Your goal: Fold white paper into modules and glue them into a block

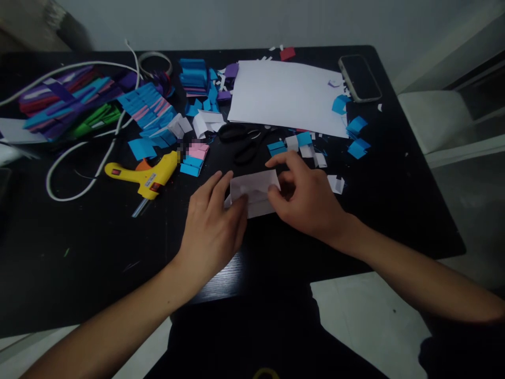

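Note:
A folded piece of white paper (254, 185) is held between my two hands, just above the near part of the table. My left hand (213, 221) grips its left end, thumb on the near face and fingers behind. At the right end, my right hand (305, 197) pinches the paper between thumb and fingers, the index finger arched over the top edge. Beyond the paper lie black-handled scissors (246, 142). Left of my left hand are a yellow glue gun (148, 176) with a clear glue stick and a small pink and blue folded paper stack (194, 159).
White paper sheets (288, 95) lie at the back, with a phone (360, 78) to their right. Blue folded strips (148, 108), bundled coloured paper (71, 102) and a looping white cable (49, 181) occupy the left. Blue scraps (357, 147) lie on the right of the black table (406, 210).

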